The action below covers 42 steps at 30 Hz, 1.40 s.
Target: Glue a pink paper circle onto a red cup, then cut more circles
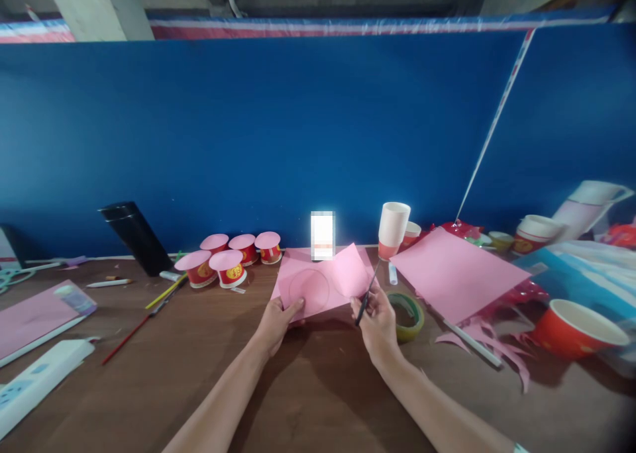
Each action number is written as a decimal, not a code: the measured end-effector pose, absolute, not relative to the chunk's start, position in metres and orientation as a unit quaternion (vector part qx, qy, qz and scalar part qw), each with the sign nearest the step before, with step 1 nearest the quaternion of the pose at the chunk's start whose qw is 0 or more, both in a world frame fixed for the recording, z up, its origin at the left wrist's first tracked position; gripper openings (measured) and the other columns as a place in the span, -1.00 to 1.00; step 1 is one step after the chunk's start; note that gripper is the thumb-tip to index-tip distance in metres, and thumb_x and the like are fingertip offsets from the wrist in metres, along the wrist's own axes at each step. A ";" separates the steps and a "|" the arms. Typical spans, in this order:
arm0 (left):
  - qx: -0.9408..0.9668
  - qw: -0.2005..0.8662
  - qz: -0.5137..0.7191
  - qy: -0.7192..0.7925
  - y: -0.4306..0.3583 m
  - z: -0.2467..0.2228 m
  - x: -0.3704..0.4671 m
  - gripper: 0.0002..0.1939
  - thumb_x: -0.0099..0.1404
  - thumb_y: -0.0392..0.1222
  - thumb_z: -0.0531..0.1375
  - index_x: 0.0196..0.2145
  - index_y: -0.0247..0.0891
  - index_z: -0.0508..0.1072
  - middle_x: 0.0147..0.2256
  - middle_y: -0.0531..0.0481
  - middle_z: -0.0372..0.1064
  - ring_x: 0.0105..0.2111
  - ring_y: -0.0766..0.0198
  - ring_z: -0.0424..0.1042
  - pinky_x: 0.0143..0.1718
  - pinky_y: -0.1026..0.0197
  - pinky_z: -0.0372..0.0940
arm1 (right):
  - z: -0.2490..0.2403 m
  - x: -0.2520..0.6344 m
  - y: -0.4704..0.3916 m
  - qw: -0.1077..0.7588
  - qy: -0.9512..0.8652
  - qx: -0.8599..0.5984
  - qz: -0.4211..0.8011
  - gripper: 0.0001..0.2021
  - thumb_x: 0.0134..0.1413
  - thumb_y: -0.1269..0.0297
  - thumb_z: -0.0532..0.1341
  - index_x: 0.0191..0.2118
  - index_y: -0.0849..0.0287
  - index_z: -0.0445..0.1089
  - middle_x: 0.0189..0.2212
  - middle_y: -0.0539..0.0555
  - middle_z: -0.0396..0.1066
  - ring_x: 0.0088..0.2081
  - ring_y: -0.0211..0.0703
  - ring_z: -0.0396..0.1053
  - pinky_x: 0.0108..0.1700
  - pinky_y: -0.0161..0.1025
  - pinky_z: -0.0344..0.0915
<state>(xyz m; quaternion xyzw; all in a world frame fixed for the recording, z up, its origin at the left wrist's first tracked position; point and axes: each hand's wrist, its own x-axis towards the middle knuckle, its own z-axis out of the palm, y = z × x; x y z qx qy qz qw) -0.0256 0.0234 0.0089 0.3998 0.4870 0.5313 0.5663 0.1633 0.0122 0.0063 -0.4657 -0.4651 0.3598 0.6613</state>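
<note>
Gripping the lower-left edge of a pink paper sheet (pixel 298 265) marked with a circle (pixel 309 291), the left hand (pixel 276 319) is holding its thumb on top, other fingers tucked beneath. The right hand (pixel 379 322) is clasping what is looking like black scissors (pixel 364 306) beside the sheet's lower-right edge; whether its fingertips are also pinching the paper, the view is not showing. The sheet is spanning between the hands over the brown tabletop (pixel 318 380), its right part curling upward. It is probably handling light, floppy and easily creased, its margin outside the circle offering the safest hold. A tape roll (pixel 419 322) is crowding the right hand, and disc-topped paper cups (pixel 229 275) are standing beyond the left edge
</note>
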 end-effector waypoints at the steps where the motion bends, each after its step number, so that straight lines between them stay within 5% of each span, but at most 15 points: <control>1: 0.400 0.562 0.534 0.489 0.024 0.009 -0.026 -0.62 -0.08 -0.10 0.32 -0.31 -0.35 0.41 -0.41 -0.06 0.44 -0.47 0.28 0.41 -0.51 0.28 0.34 | 0.006 0.163 0.013 0.660 -0.464 -0.467 0.362 -0.76 -0.15 0.27 0.25 -0.32 0.19 0.23 -0.57 -0.09 0.25 -0.59 -0.34 0.20 -0.57 -0.38 0.19; 11: 0.421 0.533 0.553 0.482 0.028 0.003 -0.033 -0.62 -0.05 -0.08 0.30 -0.29 -0.37 0.43 -0.45 -0.02 0.44 -0.52 0.34 0.36 -0.59 0.36 0.26 | 0.002 0.164 0.015 0.650 -0.469 -0.480 0.355 -0.79 -0.17 0.28 0.25 -0.41 0.18 0.20 -0.58 -0.09 0.24 -0.55 -0.31 0.24 -0.51 -0.36 0.23; 16: 0.339 0.526 0.621 0.471 0.033 0.009 -0.039 -0.65 -0.09 -0.13 0.33 -0.35 -0.37 0.43 -0.48 0.01 0.43 -0.55 0.38 0.36 -0.57 0.36 0.27 | 0.004 0.162 0.015 0.656 -0.466 -0.467 0.367 -0.64 -0.19 0.26 0.27 -0.22 0.17 0.18 -0.48 -0.03 0.34 -0.46 -0.25 0.32 -0.43 -0.33 0.28; 23: 0.233 0.493 0.719 0.432 0.039 0.018 -0.049 -0.78 -0.08 -0.29 0.32 -0.43 -0.33 0.40 -0.50 0.07 0.40 -0.54 0.43 0.38 -0.50 0.37 0.31 | 0.012 0.157 -0.001 0.540 -0.573 -0.417 0.454 -0.65 -0.22 0.22 0.30 -0.24 0.16 0.27 -0.48 -0.02 0.36 -0.43 -0.21 0.33 -0.35 -0.30 0.30; 31: 0.239 0.489 0.723 0.426 0.035 0.021 -0.047 -0.77 -0.08 -0.28 0.32 -0.41 -0.33 0.40 -0.49 0.08 0.39 -0.52 0.43 0.39 -0.48 0.36 0.32 | 0.009 0.156 -0.007 0.447 -0.641 -0.403 0.477 -0.70 -0.12 0.17 0.24 -0.22 0.20 0.39 -0.56 -0.06 0.29 -0.52 -0.30 0.23 -0.48 -0.37 0.22; 42: 0.308 0.507 0.674 0.440 0.031 0.019 -0.038 -0.66 -0.12 -0.15 0.34 -0.36 -0.37 0.45 -0.45 -0.01 0.44 -0.49 0.35 0.41 -0.48 0.32 0.31 | 0.011 0.157 -0.005 0.434 -0.591 -0.386 0.559 -0.62 -0.13 0.10 0.24 -0.18 0.22 0.38 -0.57 -0.04 0.32 -0.60 -0.33 0.24 -0.59 -0.40 0.20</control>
